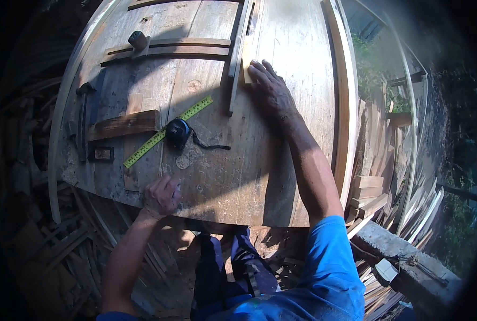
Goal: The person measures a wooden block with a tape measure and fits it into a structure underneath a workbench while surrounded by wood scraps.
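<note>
My right hand (273,88) reaches far across the wooden tabletop (222,182). Its fingers are stretched and apart, the tips touching a pale yellow flat piece (247,61) beside a long wooden strip (237,69). At the near edge my left hand (162,196) rests with curled fingers; whether something is in them is hidden. A tape measure (178,132) with a dark case and black strap lies between the hands. Its yellow blade (145,151) shows on both sides of the case. Left of it is a short brown wood block (123,125).
A hammer (83,120) and a small dark rectangular block (100,154) lie at the left. Two parallel wood strips (195,47) with a dark cylindrical thing (138,39) by them are farther back. A long wooden rail (345,107) runs along the right; stacked offcuts (367,187) stand beyond.
</note>
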Tool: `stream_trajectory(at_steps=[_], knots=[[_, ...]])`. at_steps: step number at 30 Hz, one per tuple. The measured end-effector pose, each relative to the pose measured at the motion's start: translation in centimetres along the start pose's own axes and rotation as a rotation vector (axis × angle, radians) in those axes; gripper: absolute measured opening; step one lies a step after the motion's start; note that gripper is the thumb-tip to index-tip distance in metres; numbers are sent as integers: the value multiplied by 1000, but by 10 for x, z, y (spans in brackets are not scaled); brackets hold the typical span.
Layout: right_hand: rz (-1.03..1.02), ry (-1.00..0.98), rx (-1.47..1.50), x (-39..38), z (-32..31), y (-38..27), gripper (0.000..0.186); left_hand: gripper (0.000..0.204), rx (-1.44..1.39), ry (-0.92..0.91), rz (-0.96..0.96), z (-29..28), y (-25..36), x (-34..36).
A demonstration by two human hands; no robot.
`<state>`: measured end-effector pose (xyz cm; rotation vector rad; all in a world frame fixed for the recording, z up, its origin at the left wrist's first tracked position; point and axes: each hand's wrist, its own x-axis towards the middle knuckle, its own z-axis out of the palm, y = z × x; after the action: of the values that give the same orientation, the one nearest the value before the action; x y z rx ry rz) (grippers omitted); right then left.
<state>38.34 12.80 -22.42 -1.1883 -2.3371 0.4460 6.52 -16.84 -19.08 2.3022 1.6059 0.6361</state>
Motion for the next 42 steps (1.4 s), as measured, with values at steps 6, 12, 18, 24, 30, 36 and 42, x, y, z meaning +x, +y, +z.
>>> stream_trajectory(at_steps=[6,12,18,24,30,36,42], knots=[[-32,43,104,2,-6,-1,42,29,18,-14,2,-1,1,1],[-110,81,196,9,-6,4,42,30,47,-40,-1,-4,2,-2],[-168,145,175,8,-2,23,40,17,-86,124,-40,-6,-3,20],[-154,146,302,13,-6,24,43,21,-13,347,-375,-23,-22,197],[-201,146,257,21,-2,30,47,58,283,-125,-456,16,-68,247],[-212,159,270,23,5,33,47,76,271,-379,-428,12,-76,254],[-210,137,232,30,1,33,47,80,295,-472,-486,10,-72,261]])
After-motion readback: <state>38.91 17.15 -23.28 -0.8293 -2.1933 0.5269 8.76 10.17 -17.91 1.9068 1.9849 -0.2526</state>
